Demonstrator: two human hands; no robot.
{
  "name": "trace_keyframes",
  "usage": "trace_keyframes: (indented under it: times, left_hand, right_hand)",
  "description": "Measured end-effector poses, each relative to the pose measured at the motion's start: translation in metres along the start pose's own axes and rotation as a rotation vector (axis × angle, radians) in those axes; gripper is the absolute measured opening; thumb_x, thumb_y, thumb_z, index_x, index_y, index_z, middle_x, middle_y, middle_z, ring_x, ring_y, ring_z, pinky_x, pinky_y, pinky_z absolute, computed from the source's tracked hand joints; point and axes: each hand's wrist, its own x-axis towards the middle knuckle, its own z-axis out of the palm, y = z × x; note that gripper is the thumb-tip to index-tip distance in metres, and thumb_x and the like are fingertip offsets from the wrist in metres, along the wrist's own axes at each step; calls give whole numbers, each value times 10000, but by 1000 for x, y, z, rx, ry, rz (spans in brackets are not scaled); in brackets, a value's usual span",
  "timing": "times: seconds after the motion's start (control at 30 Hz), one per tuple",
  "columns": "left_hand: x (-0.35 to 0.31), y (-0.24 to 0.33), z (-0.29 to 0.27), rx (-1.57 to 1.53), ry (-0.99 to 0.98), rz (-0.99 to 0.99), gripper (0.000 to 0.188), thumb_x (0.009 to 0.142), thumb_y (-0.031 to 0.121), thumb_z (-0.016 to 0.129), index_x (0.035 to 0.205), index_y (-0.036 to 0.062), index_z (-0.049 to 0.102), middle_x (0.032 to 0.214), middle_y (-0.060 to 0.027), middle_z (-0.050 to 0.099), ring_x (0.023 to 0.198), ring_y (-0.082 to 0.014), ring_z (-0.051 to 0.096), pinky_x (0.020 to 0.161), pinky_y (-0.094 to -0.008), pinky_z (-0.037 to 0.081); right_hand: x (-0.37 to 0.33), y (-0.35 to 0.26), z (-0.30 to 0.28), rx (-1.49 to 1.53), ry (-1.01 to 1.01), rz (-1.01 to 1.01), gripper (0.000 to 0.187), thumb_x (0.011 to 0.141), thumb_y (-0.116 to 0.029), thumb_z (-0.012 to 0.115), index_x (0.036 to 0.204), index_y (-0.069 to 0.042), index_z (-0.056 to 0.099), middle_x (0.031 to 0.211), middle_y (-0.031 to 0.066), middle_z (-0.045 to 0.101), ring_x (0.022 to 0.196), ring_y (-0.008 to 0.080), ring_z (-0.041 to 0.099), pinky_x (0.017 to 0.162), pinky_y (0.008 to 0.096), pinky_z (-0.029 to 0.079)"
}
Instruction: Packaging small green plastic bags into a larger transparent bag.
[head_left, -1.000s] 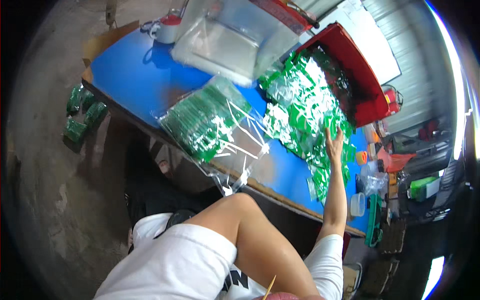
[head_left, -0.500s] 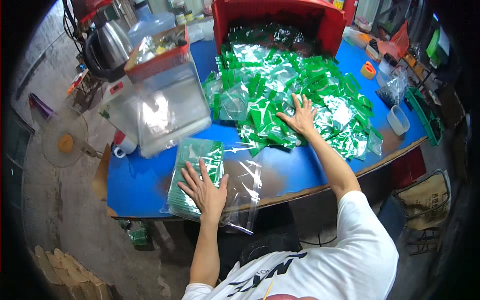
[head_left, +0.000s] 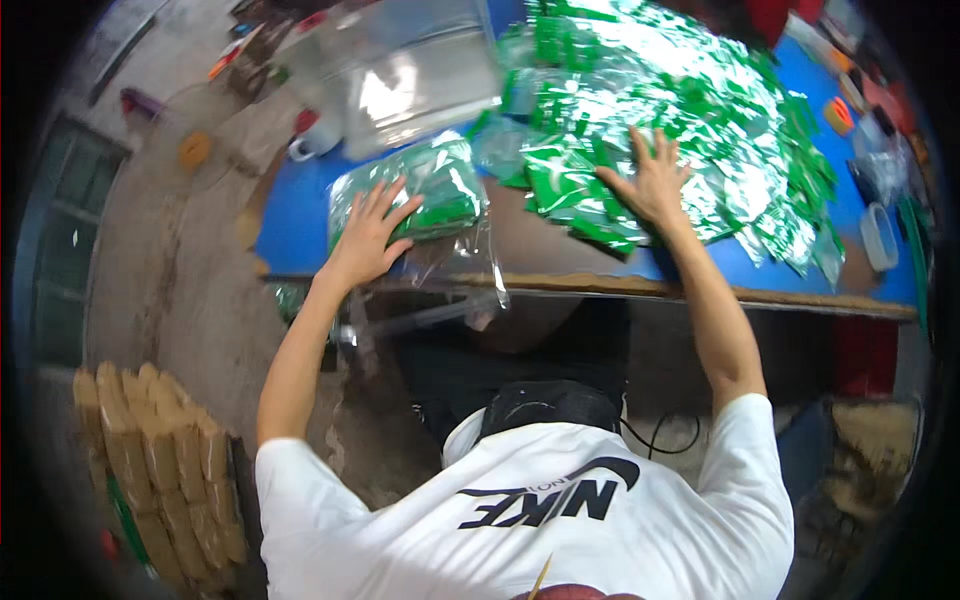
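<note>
A large clear plastic bag point(head_left: 448, 212), filled with a stack of small green packets, lies at the front left of the blue table. My left hand point(head_left: 370, 238) rests on the bag with its fingers spread, gripping nothing. The loose end of the bag hangs over the table's front edge. On the right spreads a big heap of small clear packets with green strips point(head_left: 730, 130). My right hand point(head_left: 655, 185) lies on the near left part of this heap, fingers apart.
Behind the filled bag lies a stack of clear plastic sheets or bags point(head_left: 420, 80). Orange tape point(head_left: 838, 115) and a clear plastic tub point(head_left: 879, 238) are at the table's right end. Wrapped brown bundles point(head_left: 165, 470) stand on the floor at lower left.
The view has tilted downward, so the table sits higher in it. The filled bag has turned, and its loose end now hangs toward me. Both hands stay on their things.
</note>
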Motion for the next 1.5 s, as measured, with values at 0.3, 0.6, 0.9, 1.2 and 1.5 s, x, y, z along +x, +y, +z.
trace_keyframes:
  times: [0.3,0.6,0.9,1.2,1.5]
  left_hand:
    - [-34,75,-9,-379,488,-186,514,848,207,700,1338,107,582,1483,-169,446,1422,-405,321,1167,-544,249]
    - [31,14,47,-114,289,-796,833,892,689,510,1547,210,323,1619,-191,205,1497,-441,118,1124,-730,57]
    - [-2,-51,43,4,221,-765,843,884,708,508,1560,252,297,1631,-184,171,1493,-456,114,1115,-736,86]
    - [-90,92,48,-711,666,-631,202,865,115,744,952,-1,604,848,-83,647,769,-200,618,692,-319,491]
    - [-66,160,72,-2256,742,-802,250,931,180,706,1159,90,657,1075,-28,706,994,-175,682,825,-352,554]
  right_hand:
    - [12,-12,7,73,3,20,1088,729,-862,542,1536,-169,318,1569,263,252,1436,518,213,1081,763,138]
    - [10,-23,0,6,-146,-191,1078,721,-853,557,1547,-205,312,1581,256,243,1457,491,194,1107,728,132]
    - [-70,-166,-32,-25,-145,-314,811,839,-652,618,1266,34,548,1142,257,570,1085,399,542,917,490,438]
    - [-133,-140,-39,690,17,-436,321,819,36,666,1126,-49,620,1023,100,686,954,285,652,838,382,508]
    - [-124,-208,-60,1178,-609,-52,218,974,-226,645,1009,-11,642,839,45,663,743,85,602,642,262,490]
